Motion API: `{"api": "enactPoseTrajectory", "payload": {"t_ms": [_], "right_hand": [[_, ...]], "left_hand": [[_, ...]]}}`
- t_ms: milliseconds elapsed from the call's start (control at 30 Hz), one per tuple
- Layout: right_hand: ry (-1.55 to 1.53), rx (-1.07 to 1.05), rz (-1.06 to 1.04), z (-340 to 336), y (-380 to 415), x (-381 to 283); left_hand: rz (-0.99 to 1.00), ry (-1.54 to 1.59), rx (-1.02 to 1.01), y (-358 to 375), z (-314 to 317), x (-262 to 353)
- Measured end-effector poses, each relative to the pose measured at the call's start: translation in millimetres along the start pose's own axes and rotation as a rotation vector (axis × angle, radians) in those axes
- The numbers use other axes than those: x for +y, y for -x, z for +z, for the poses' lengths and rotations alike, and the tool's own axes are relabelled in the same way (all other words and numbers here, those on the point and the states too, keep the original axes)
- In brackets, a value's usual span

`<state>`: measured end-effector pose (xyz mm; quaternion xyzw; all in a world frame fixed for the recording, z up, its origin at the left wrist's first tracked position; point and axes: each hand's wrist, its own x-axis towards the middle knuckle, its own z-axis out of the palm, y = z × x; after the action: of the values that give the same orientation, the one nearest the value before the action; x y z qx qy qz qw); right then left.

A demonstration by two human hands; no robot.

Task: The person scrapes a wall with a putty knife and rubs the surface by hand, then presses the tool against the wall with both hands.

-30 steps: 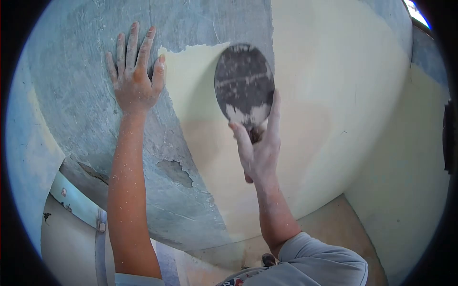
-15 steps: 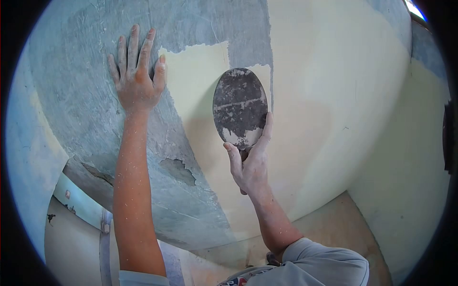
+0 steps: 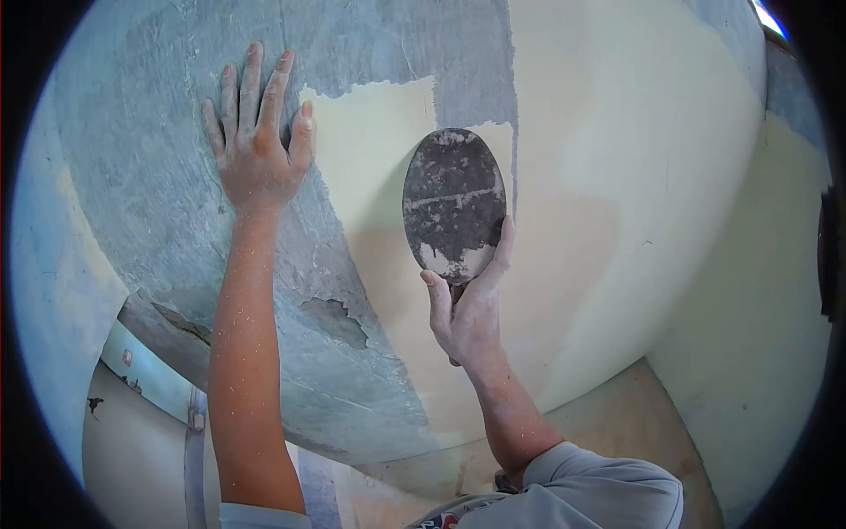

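Large wall (image 3: 590,115) straight ahead, bowed by the wide lens, rough and grey-blue on the left, smooth and cream on the right, with a ragged-edged cream patch (image 3: 374,132) reaching into the grey. Left hand (image 3: 264,167) high on the grey part, palm flat against the surface, fingers spread wide, thumb tip right beside the border of the cream patch. Pale dust over the fingers, white flecks along the left forearm (image 3: 247,353). Right hand (image 3: 471,317) lower and to the right, wrapped round the handle (image 3: 457,293) of a dark oval tool (image 3: 454,203), thumb up on the left side, one finger along the blade's lower right edge, butt of the handle just showing below the palm. Oval tool roughly upright in front of the cream part, near the middle of the view, blade smeared with pale material, thickest at the bottom, and a light line across the middle. Shadow on the wall to its left; cannot tell whether touching the wall. Flaked hollow (image 3: 337,323) in the grey, right of the left forearm. Brownish floor (image 3: 626,401) below, grey sleeve (image 3: 599,489) on the right arm, bright gap (image 3: 771,18) at top right.
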<state>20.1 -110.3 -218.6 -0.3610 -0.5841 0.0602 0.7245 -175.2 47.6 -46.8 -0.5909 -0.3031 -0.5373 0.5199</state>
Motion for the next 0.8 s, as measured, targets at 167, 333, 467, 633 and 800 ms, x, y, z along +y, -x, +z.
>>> {"api": "enactPoseTrajectory", "payload": {"t_ms": [167,333,467,633,800], "right_hand": [[0.262,0.064,-0.297,-0.7,-35.8,-7.8],[0.147,0.041,-0.168,-2.8,-73.1,-42.0],[0.213,0.028,-0.171,-9.9,-58.5,-33.0],[0.084,-0.02,-0.054,-8.2,-12.7,-7.4],[0.056,-0.018,0.007,-6.8,-0.8,-8.2]], "left_hand": [[0.003,0.008,0.005,0.0,0.5,-1.5],[0.012,0.002,0.01,-1.6,-0.1,-1.8],[0.0,0.012,0.003,0.6,-0.4,0.5],[0.0,0.005,0.003,-0.1,-1.0,0.2],[0.007,0.001,0.01,0.5,0.1,0.1]]}}
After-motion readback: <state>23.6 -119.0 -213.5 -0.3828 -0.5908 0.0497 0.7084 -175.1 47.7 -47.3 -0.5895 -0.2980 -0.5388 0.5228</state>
